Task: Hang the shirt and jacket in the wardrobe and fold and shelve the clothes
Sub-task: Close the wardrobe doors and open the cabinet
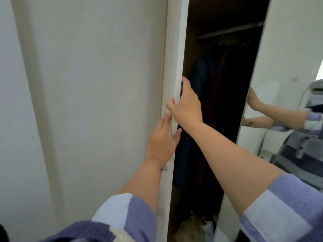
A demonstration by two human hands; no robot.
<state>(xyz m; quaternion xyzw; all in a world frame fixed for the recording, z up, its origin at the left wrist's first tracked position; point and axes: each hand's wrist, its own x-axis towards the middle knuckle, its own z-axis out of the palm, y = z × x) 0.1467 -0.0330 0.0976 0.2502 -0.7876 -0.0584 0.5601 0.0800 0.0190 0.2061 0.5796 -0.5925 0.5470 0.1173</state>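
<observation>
Mostly the view is filled by the wardrobe (97,102): a broad pale door panel on the left, a dark gap in the middle, and a mirrored door (286,70) swung open on the right. Judging by the grip, the person is working the left door by its edge, so the step in hand looks like getting the wardrobe open or shut around the hanging. Inside the gap a rail (230,30) runs across near the top, and dark hanging clothes (206,88) show below it; whether the shirt or jacket is among them I cannot tell, it is too dim. Neither hand carries a garment. At the bottom of the opening lies a pale heap of something (197,226), too blurred to name. The mirror gives back both forearms, striped sleeves and a bit of a light-coloured room. The right hand (185,105) is wrapped around the door edge (178,84), fingers behind it and thumb in front, holding it firmly. The left hand (162,140) lies lower, flat and spread against the same edge, steadying rather than clasping
</observation>
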